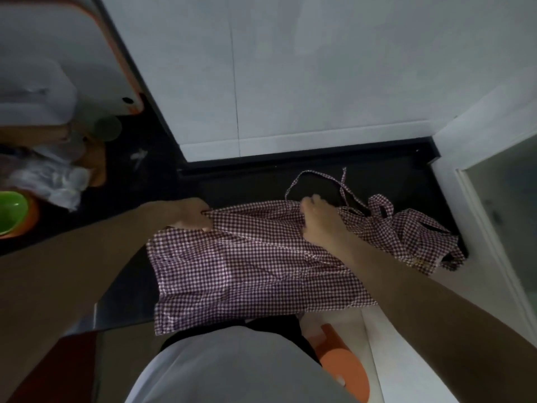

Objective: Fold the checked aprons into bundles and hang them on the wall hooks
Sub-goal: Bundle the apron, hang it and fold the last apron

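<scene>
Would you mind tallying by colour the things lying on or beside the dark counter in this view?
Checked: 2, the spread apron held by the left hand and right hand, and a bunched apron beside it.
Green: 1, a bowl.
Orange: 2, a dish under the bowl and a stool below the counter.
Total: 5.

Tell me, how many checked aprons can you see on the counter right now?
2. One checked apron lies spread across the dark counter under both hands, draping over its front edge. A second, crumpled apron sits right of it near the wall. Others could lie out of view.
</scene>
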A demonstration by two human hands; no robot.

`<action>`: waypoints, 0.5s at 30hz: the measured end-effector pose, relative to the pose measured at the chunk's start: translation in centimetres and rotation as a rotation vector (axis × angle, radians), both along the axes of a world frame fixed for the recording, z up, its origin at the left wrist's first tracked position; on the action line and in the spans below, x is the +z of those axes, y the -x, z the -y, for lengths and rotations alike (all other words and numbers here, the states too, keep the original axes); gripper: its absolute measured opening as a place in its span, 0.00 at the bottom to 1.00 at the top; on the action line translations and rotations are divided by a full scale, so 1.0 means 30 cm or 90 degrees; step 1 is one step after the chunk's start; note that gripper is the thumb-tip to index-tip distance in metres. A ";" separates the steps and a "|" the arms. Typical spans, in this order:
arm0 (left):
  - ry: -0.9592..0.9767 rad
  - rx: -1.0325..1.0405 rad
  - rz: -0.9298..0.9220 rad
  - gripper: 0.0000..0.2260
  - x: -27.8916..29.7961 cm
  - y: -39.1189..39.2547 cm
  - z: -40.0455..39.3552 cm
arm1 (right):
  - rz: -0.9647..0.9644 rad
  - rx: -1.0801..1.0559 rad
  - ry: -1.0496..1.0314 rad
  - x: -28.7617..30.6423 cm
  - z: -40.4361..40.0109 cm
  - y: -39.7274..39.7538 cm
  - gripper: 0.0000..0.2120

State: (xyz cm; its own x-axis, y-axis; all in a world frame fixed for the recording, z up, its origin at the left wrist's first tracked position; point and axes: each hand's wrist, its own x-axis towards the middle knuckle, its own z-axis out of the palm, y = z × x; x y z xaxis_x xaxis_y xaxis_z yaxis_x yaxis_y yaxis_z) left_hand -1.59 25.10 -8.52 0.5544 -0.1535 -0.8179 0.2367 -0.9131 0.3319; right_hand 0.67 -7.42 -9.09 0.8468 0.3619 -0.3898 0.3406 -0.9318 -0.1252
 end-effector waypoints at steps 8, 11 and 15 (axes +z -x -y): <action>-0.047 0.088 0.234 0.10 -0.061 0.044 -0.192 | -0.216 0.025 -0.053 -0.053 -0.218 0.000 0.09; -0.013 0.206 0.194 0.13 -0.103 0.066 -0.276 | -0.224 -0.046 -0.127 -0.050 -0.231 -0.034 0.08; 0.192 0.552 0.158 0.23 -0.130 0.114 -0.319 | -0.235 -0.163 -0.213 -0.008 -0.243 -0.099 0.14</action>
State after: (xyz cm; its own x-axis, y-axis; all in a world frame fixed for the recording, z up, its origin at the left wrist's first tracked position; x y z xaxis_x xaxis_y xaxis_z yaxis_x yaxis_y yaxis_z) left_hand -5.00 34.66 -12.42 0.7268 0.2080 -0.6546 0.6830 -0.3197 0.6568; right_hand 3.64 -0.11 -9.32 0.7528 0.3176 -0.5766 -0.0137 -0.8682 -0.4961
